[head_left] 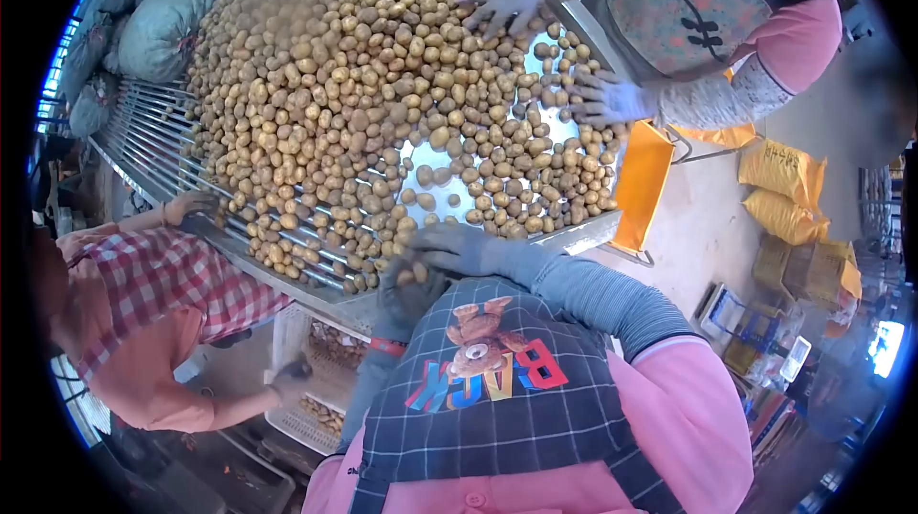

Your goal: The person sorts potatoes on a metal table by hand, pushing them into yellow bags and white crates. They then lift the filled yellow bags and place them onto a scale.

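My left hand (pixel 409 296), in a dark glove with a red band at the wrist, is cupped beside the front edge of the sorting table. A couple of small potatoes (pixel 415 273) rest in its curled fingers. Just above it, my right hand (pixel 457 248) in a grey glove reaches across to the left, fingers stretched out over the table rim. Its fingertips are close to the left hand, and what lies under its palm is hidden. A large heap of potatoes (pixel 325 84) covers most of the table, with bare metal patches (pixel 435 191) near my hands.
Opposite, a co-worker's two gloved hands (pixel 612 98) lie spread on the potatoes. At left, another person in a checked apron (pixel 182 275) reaches toward white crates (pixel 292 337) holding potatoes. Full sacks (pixel 163 36) stand behind metal bars (pixel 143 127); yellow bags (pixel 784 179) lie right.
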A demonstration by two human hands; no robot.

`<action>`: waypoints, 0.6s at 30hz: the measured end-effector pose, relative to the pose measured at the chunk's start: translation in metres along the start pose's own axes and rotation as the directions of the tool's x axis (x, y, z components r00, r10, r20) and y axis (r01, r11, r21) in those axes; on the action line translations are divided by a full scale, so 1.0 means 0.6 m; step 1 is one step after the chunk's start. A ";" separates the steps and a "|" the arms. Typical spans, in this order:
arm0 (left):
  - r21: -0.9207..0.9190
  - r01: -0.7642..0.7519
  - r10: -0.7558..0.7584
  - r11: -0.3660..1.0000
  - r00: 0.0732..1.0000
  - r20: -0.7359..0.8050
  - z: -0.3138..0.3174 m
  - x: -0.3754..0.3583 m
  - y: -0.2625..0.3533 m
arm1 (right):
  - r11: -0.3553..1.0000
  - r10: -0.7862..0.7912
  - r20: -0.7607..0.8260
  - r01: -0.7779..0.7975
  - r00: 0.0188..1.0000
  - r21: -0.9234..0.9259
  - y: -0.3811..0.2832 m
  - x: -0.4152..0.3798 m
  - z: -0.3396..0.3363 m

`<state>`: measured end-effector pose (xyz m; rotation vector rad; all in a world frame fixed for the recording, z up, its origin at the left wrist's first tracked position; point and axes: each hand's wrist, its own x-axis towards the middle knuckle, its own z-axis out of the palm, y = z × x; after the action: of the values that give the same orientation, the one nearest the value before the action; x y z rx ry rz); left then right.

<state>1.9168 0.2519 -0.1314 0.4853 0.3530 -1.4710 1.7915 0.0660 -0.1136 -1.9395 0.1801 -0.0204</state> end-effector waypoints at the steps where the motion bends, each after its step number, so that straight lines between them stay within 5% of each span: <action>1: 0.007 0.002 -0.002 1.000 1.000 0.008 0.007 0.000 0.001 | 0.968 -0.026 -0.027 0.019 0.999 -0.250 0.035 -0.028 -0.001; 3: 0.139 0.078 -0.048 0.987 0.976 -0.213 0.039 -0.003 0.001 | 0.834 -0.065 -0.002 0.053 0.998 -0.549 0.100 -0.108 -0.041; 5: 0.250 0.058 -0.010 0.967 0.982 -0.189 0.035 -0.002 0.003 | 0.745 0.063 0.033 -0.024 0.997 -0.667 0.109 -0.186 -0.122; 7: 0.402 0.026 0.020 0.915 0.994 -0.109 -0.020 0.012 0.008 | 0.658 0.075 -0.138 -0.153 0.988 -0.737 0.173 -0.251 -0.163; 9: 0.732 -0.160 0.106 0.662 0.987 0.120 -0.091 0.035 0.018 | 0.606 0.334 -0.341 -0.477 0.879 -0.637 0.160 -0.266 -0.196; 10: 0.419 -0.056 0.056 0.906 0.998 0.013 -0.043 0.027 0.018 | 0.602 0.327 -0.346 -0.476 0.879 -0.641 0.149 -0.252 -0.204; 12: 0.180 -0.020 0.088 0.983 0.922 -0.377 0.064 0.002 0.000 | 0.412 0.298 -0.641 -0.701 0.707 -0.582 0.135 -0.186 -0.202; 13: 0.182 -0.032 0.099 0.983 0.923 -0.372 0.056 0.004 0.000 | 0.657 0.031 -0.727 -0.562 0.686 -0.503 0.137 -0.141 -0.194; 14: 0.265 -0.050 0.120 0.963 0.959 -0.257 0.039 0.006 -0.001 | 0.754 -0.058 -0.702 -0.430 0.709 -0.497 0.146 -0.084 -0.188; 17: 0.388 -0.105 0.157 0.916 0.982 -0.107 0.046 -0.007 -0.007 | 0.770 0.197 -0.610 -0.507 0.767 -0.388 0.075 0.092 -0.174; 18: 0.371 -0.039 0.099 0.928 0.984 -0.145 0.047 -0.006 -0.004 | 0.682 0.476 -0.394 -0.613 0.786 -0.400 0.086 0.150 -0.171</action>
<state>1.9122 0.2403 -0.1057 0.9130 0.1831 -1.4360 1.8639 -0.0594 -0.1301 -2.3290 1.0477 0.1965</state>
